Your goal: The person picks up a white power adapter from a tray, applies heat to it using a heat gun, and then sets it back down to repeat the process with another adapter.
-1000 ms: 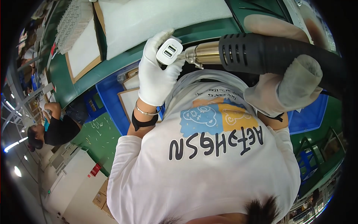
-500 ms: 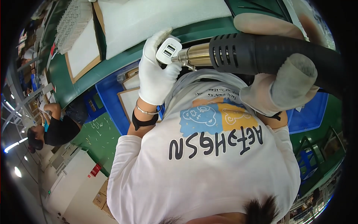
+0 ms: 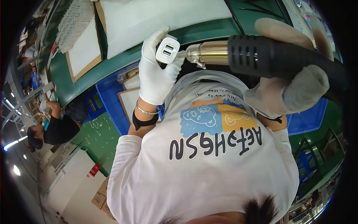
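Observation:
My left hand (image 3: 158,72), in a white glove, pinches a small white USB charger (image 3: 167,50) with two dark slots on its upper face. Its thumb and fingers close around the charger's sides. My right hand (image 3: 285,91), also gloved, is wrapped round a black tool that looks like a hot-air gun (image 3: 244,55), with vent slots and a brass-coloured metal nozzle. The nozzle's thin tip points left, close to the charger's right edge and by my left thumb. Whether the tip touches anything, I cannot tell.
White foam sheeting (image 3: 160,18) lies on the green worktop (image 3: 84,87). At left stand a cardboard-edged tray (image 3: 84,52) and stacked clear plastic pieces (image 3: 74,24). Blue bins (image 3: 112,99) sit below the edge. Another person (image 3: 61,125) works further left.
My right hand has drawn the hot-air gun to the right, so its nozzle no longer overlaps the charger's face. My left hand and the charger have barely moved.

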A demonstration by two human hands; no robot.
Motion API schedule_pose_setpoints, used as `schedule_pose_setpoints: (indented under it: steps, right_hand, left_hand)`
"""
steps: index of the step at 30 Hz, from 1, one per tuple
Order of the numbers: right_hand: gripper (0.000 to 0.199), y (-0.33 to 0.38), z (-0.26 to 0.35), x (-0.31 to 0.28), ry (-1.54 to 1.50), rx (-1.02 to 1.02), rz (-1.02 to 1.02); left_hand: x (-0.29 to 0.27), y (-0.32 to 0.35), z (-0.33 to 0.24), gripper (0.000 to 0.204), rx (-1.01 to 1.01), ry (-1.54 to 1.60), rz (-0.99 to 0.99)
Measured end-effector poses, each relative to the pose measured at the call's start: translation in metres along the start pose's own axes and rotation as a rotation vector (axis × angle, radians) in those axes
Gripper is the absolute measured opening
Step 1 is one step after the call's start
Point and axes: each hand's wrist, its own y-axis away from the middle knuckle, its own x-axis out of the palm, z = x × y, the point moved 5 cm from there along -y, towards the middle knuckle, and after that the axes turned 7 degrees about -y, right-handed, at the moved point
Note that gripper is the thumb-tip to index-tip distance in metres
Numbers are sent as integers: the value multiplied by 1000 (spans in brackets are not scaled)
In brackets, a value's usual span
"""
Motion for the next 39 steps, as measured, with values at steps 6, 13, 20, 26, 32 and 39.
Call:
schedule_pose_setpoints:
  steps: [6, 13, 20, 26, 32, 39]
  right_hand:
    - [61, -1, 6, -3, 50, -39, 1]
    - [65, -9, 12, 4, 110, -71, 56]
    - [57, -14, 7, -8, -10, 4, 8]
    - [52, -6, 7, -7, -93, 71, -52]
    - [50, 3, -6, 6, -186, 139, -113]
    - [53, 10, -16, -9, -295, 212, -173]
  left_hand:
    - [0, 1, 1, 63, 0, -55, -14]
    - [0, -1, -1, 62, 71, -108, 0]
    - [-2, 2, 4, 61, -51, -2, -4]
    - [-1, 0, 3, 60, -49, 14, -5]
    - [-2, 1, 5, 60, -31, 57, -8]
    - [-2, 1, 4, 60, -66, 45, -3]
